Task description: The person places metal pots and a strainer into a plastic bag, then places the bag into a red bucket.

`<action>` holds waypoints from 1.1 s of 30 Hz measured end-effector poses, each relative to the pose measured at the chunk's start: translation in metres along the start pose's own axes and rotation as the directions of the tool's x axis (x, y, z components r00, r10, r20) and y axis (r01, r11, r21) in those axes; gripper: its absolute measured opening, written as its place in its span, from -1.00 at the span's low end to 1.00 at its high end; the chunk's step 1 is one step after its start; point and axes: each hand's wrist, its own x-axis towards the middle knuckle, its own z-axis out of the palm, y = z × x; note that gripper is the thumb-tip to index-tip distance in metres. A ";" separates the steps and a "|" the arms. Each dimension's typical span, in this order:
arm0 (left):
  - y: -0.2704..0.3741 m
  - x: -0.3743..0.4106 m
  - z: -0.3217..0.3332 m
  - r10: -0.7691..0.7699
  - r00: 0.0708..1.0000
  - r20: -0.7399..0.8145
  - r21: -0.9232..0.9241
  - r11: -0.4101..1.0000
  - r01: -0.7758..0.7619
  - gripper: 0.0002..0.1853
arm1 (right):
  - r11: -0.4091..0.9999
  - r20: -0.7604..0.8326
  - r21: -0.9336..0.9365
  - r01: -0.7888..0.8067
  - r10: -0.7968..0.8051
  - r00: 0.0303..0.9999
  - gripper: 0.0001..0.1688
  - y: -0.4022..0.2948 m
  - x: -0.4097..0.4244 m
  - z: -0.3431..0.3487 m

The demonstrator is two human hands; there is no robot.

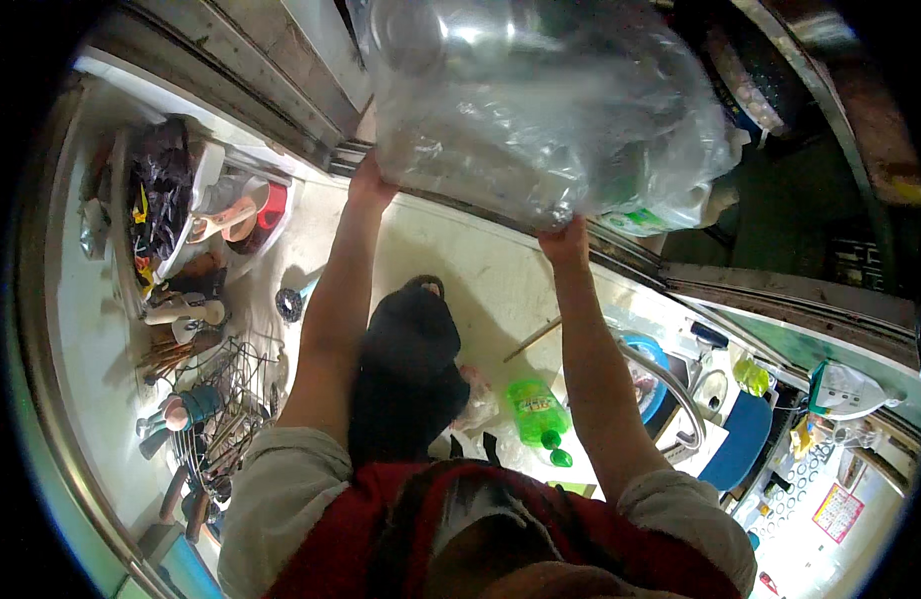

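Observation:
A large, bulging clear plastic bag (520, 112) fills the top of the view, its contents blurred by the film. My left hand (373, 183) grips its lower left edge beside the metal window frame. Farther right, my right hand (566, 241) has hold of the bag's lower edge. Both arms are stretched out, and the bag sits at or over the sliding-window track (625, 251). White plastic packaging with green print (640, 217) shows under the bag's right side; whether it is inside cannot be told. My dark-clothed leg (408, 359) is bent on the pale surface below.
A wire rack with utensils (221, 419) and a wall shelf holding a red container (273, 206) are at left. On the right are a green bottle (534, 412), a curved metal faucet (685, 397), a blue basin (655, 367) and a stick (533, 339).

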 end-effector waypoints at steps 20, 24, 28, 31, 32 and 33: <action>-0.015 0.027 0.053 0.409 0.913 -0.010 0.859 0.470 -0.201 -0.50 | -0.407 0.350 -0.895 0.180 -0.392 0.851 -0.26 0.004 0.120 0.027; -0.013 0.001 0.004 -0.061 0.997 -0.041 0.235 0.969 0.069 -0.56 | -0.094 0.151 -0.988 0.124 -0.378 0.913 -0.37 0.039 0.056 0.063; -0.005 0.003 -0.022 -0.020 0.993 0.120 -0.051 0.998 0.026 -0.69 | -0.322 0.387 -0.917 0.236 -0.574 0.722 -0.44 0.013 0.052 0.024; 0.029 -0.023 0.014 -0.127 0.990 0.068 -0.281 0.949 0.141 -0.67 | 0.098 0.309 -0.898 0.430 -0.554 0.773 -0.41 -0.010 0.019 0.017; 0.033 -0.026 0.014 -0.096 0.992 0.083 -0.328 0.937 0.118 -0.66 | -0.104 0.354 -0.930 0.353 -0.515 0.781 -0.42 -0.015 0.016 0.014; 0.038 -0.032 0.013 -0.063 0.994 0.092 -0.373 0.923 0.093 -0.65 | 0.081 0.281 -0.928 0.364 -0.491 0.825 -0.44 -0.011 0.006 0.026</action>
